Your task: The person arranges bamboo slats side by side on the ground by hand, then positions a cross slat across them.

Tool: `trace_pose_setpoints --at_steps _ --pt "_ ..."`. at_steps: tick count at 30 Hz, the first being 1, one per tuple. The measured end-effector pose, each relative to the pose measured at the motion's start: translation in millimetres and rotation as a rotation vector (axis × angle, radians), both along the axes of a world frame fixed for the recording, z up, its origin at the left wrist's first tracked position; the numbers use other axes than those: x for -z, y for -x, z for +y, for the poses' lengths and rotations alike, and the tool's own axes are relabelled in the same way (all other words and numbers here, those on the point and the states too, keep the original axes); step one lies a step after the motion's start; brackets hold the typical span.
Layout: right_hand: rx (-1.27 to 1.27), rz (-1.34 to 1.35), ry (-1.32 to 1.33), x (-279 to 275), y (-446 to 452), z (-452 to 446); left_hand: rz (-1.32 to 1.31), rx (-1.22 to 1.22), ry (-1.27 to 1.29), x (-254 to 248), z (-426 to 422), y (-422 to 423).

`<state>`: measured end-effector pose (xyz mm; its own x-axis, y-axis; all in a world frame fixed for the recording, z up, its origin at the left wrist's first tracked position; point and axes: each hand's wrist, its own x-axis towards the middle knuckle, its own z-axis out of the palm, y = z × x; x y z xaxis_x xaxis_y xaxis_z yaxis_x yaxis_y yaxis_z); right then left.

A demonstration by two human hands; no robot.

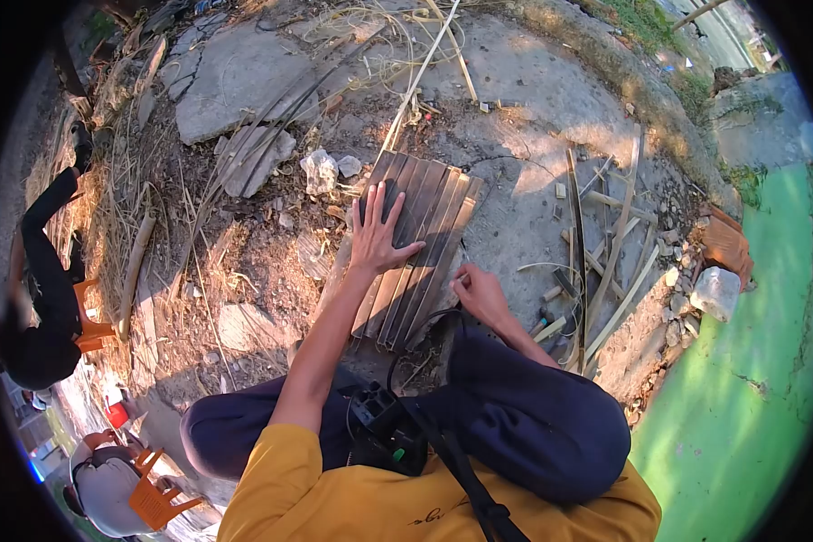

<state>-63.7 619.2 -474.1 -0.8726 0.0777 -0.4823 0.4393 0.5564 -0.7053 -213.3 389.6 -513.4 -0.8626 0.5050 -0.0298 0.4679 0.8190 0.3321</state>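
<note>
Several flat brown strips (413, 244) lie side by side on the ground in front of my crossed legs, forming a slatted panel. My left hand (381, 237) rests flat on the upper part of these strips, its fingers spread and holding nothing. Just right of the panel, my right hand (481, 291) is closed, with thumb and fingers together. Whatever it may hold is too small to make out. A long pale strip (417, 79) runs up and away from the panel's top edge.
Cut strips and sticks (605, 248) lie scattered on the right. White stones (320, 172) sit beyond the panel. A person in black (50, 271) is at far left, another person (108, 492) by an orange chair (158, 501) at lower left. Green floor (741, 406) lies right.
</note>
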Motion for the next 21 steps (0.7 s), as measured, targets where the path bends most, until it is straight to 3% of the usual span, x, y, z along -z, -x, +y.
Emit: trace_pose_setpoints --at_steps 2,4,10,11,13,14,16,21 --pt "0.125 0.028 0.074 5.3 9.7 6.2 0.013 -0.002 0.001 0.8 0.2 -0.7" --pt "0.161 0.374 -0.075 17.8 20.4 11.0 0.016 -0.002 0.001 2.9 0.3 -0.2" --pt "0.256 0.575 -0.138 63.8 84.8 42.1 0.030 0.004 -0.005 3.1 0.0 -0.7" --pt "0.259 0.577 -0.136 68.1 96.7 48.1 0.026 0.003 -0.002 2.5 0.3 -0.6" --pt "0.462 0.230 0.255 67.2 118.5 57.6 0.026 0.006 0.002 1.5 1.7 -0.3" --pt "0.466 0.233 0.258 65.8 125.4 62.0 0.027 0.004 0.000 1.0 1.6 -1.0" --pt "0.467 0.170 0.515 60.7 135.3 68.1 0.027 0.007 0.002 0.2 1.5 -0.2" --pt "0.421 0.189 0.528 68.6 147.0 71.3 0.042 0.006 -0.002 0.8 2.2 -1.0"
